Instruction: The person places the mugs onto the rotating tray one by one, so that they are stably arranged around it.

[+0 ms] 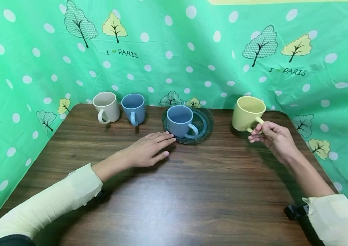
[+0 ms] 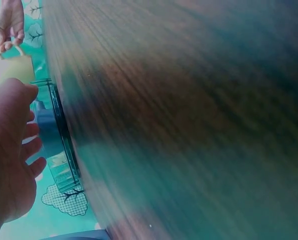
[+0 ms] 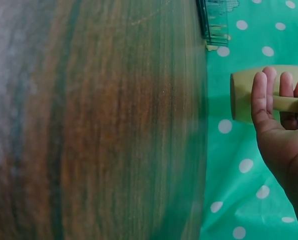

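In the head view my right hand holds a yellow mug by its handle, at the right side of the table. The right wrist view shows this yellow mug raised clear of the tabletop, with fingers around the handle. A blue mug stands upright on a clear glass plate at the back middle, its handle toward the right. Straight-fingered, my left hand reaches to the plate's near left rim, its fingertips right at the edge. Seen from the left wrist, the glass plate lies just beyond those fingers.
A white mug and a second blue mug stand side by side at the back left, handles toward me. Behind the dark wooden table hangs a green dotted cloth, which also runs along both sides.
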Action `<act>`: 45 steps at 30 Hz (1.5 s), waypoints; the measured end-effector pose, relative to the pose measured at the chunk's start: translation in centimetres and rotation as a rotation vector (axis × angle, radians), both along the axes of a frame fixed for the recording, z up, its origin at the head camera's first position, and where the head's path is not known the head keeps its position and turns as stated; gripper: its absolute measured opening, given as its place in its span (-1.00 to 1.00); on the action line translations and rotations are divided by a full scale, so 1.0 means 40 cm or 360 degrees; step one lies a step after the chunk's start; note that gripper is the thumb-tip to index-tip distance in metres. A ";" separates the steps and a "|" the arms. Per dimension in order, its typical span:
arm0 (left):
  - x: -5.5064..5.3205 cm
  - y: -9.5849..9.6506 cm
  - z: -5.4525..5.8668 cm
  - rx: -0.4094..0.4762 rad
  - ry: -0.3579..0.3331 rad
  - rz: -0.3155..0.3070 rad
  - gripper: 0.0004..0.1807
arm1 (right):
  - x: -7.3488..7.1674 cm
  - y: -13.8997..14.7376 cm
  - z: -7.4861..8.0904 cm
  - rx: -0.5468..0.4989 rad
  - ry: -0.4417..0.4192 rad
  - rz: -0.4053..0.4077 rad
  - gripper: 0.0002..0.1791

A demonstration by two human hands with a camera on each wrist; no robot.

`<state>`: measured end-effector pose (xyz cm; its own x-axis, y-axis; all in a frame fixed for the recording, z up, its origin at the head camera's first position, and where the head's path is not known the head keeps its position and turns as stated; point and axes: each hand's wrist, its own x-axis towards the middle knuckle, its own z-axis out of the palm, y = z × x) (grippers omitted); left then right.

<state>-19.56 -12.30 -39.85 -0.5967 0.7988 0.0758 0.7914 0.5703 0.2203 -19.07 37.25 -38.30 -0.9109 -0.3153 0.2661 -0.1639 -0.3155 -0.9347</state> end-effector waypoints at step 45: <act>-0.002 -0.002 -0.009 0.0043 0.0082 0.0175 -0.34 | -0.030 -0.113 0.030 0.0165 0.0026 0.0043 -0.62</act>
<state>-19.62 -12.37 -40.20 -0.6755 0.7260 0.1293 0.7350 0.6487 0.1973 -20.28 32.75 -37.10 -0.8976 -0.3662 0.2454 -0.1718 -0.2219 -0.9598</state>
